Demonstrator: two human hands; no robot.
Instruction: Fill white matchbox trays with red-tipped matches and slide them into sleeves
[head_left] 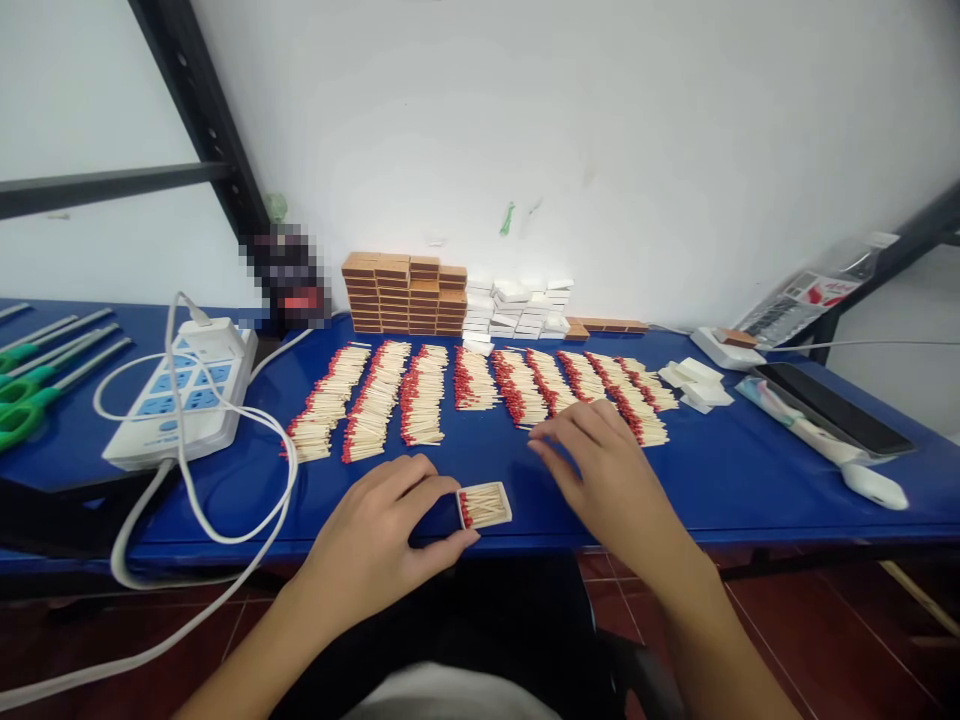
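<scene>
My left hand [382, 530] holds a small white matchbox tray [508, 505] by its left end, thumb at the near side and fingers at the far side. Red-tipped matches [484, 506] lie inside it, heads to the left. My right hand [596, 455] is to the right of the tray, at the near ends of the match rows. Its thumb and forefinger tips come close together, and whatever is between them is too small to make out. Several long rows of loose matches [371, 400] lie across the blue table [480, 450], partly covered by my right hand on the right.
Brown matchboxes [405, 295] and white trays [525, 310] are stacked against the wall. More white trays [697, 383] lie at the right, near a phone [832, 405] and a plastic packet [802, 430]. A power strip [184, 390] with looping white cables and green-handled scissors [30, 400] are on the left.
</scene>
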